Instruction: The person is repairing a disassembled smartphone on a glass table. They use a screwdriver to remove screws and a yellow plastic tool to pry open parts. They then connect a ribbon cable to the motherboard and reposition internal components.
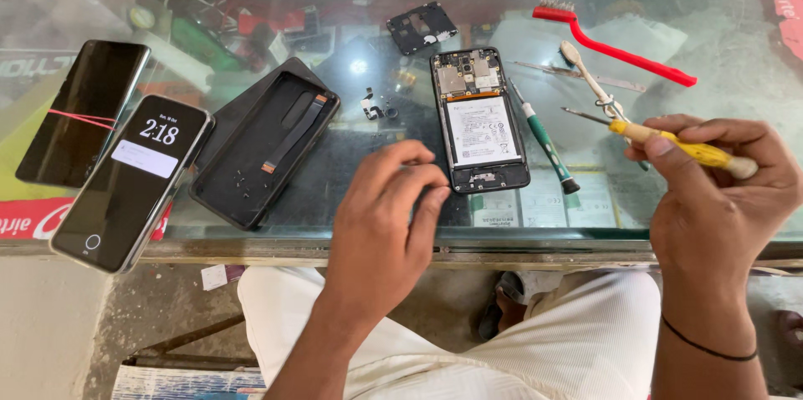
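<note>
The right hand has its fingers clamped on a yellow screwdriver, to the right of the opened phone; the left hand (fingers pinched together, holding nothing visible) hovers just left of it.

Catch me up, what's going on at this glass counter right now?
A person works on an opened phone, its back off and battery showing, lying on the glass counter. The right hand holds a yellow-handled screwdriver; the left hand hovers beside the phone with its fingers pinched, possibly on something tiny. A removed back cover and two other phones lie to the left.
</note>
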